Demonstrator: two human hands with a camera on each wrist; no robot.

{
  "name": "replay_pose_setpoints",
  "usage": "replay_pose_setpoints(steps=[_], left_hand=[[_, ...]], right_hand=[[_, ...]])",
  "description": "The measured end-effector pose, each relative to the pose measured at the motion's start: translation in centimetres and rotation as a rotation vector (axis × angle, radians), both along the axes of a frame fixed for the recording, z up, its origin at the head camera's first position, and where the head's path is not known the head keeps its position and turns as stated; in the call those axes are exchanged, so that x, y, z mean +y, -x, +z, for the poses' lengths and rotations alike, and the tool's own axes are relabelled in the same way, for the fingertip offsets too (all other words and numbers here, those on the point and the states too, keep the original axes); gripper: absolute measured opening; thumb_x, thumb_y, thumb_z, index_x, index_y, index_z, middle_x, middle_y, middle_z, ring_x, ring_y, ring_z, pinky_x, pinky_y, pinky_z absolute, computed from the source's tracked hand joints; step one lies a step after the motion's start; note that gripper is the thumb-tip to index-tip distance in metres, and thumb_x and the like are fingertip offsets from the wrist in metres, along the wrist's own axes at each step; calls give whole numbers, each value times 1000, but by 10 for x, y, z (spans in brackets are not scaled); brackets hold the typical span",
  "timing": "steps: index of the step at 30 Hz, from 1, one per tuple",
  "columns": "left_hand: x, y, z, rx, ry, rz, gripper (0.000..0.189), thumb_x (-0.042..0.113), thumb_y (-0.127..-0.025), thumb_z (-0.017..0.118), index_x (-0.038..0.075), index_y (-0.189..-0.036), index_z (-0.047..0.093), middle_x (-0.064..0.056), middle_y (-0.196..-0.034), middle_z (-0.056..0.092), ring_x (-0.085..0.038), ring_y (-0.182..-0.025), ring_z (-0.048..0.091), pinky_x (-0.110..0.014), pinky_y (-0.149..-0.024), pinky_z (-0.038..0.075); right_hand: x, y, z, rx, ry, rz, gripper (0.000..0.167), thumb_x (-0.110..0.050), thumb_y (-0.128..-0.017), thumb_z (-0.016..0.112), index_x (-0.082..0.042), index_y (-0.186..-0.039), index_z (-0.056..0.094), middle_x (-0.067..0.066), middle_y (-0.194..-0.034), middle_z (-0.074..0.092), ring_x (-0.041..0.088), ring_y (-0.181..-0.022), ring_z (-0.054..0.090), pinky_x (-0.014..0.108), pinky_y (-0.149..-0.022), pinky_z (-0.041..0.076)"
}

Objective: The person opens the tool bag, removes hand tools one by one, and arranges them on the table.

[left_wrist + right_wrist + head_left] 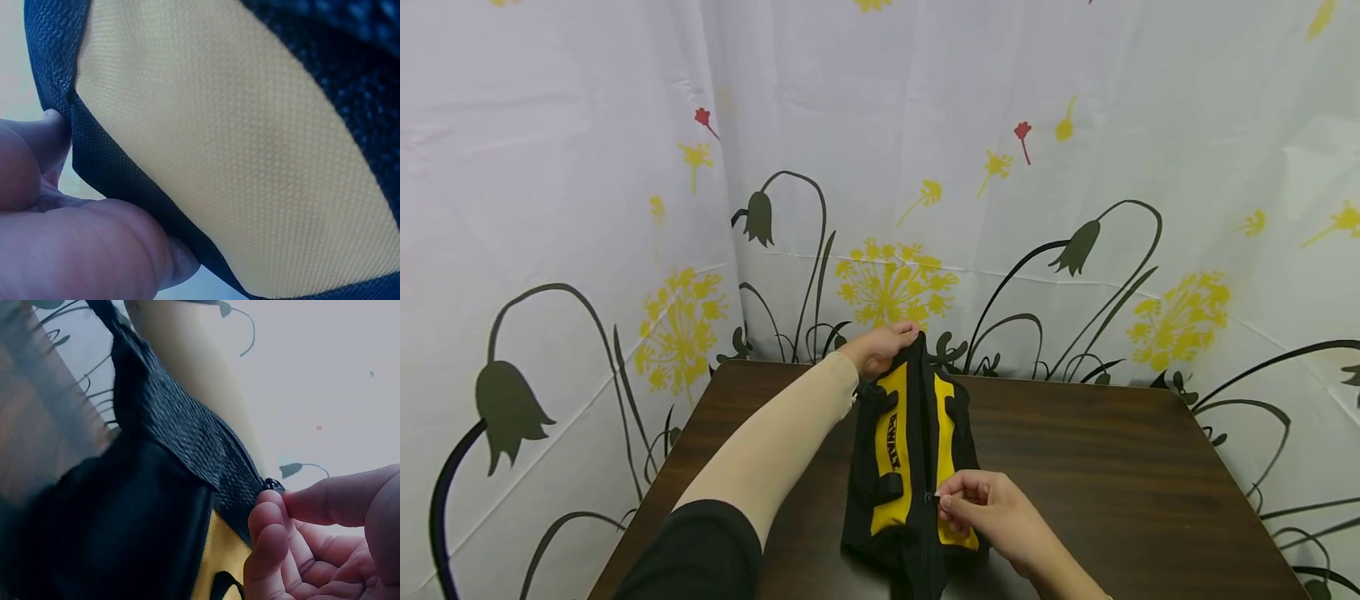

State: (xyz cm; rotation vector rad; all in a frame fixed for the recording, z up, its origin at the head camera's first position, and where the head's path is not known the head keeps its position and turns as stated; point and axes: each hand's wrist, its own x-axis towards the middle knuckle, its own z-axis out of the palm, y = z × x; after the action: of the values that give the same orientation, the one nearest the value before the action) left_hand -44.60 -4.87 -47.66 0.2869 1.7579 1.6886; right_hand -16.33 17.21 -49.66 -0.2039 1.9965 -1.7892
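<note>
A black and yellow tool bag (892,442) with a zipper along its top stands lengthwise on the table. At its far end, my left hand (880,348) pinches the end of the bag's top edge. In the left wrist view, the thumb and fingers of the left hand (81,244) hold the black trim beside a yellow panel. My right hand (988,510) pinches the zipper pull (931,498) near the bag's near end. The right wrist view shows the right hand's thumb and fingertips (272,515) together at the small black slider (273,484). Beyond the slider, the zipper is parted in a dark slit.
The dark wooden table (1097,467) reaches out on both sides of the bag. Behind it hangs a white curtain (925,125) with flower prints. Black carry straps (887,489) lie against the bag's left side.
</note>
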Motion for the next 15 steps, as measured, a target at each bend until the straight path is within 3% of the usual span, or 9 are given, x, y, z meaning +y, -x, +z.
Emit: replay_pose_setpoints(steps=[7, 15], left_hand=[[-1, 0, 0, -18, -9, -13, 24, 24, -121, 35, 13, -106, 51, -3, -98, 48, -17, -83, 56, -28, -73, 51], [-1, 2, 0, -10, 8, 2, 23, 26, -120, 38, 14, -107, 52, -4, -99, 49, -18, -84, 57, -28, -74, 52]], right_hand=[[2, -18, -5, -49, 25, 62, 29, -29, -105, 76, -1, -111, 75, 6, -95, 77, 15, -78, 67, 28, -72, 62], [1, -31, -7, -40, 13, 128, 25, -25, -107, 73, 0, -111, 75, 5, -95, 77, 13, -80, 68, 23, -73, 61]])
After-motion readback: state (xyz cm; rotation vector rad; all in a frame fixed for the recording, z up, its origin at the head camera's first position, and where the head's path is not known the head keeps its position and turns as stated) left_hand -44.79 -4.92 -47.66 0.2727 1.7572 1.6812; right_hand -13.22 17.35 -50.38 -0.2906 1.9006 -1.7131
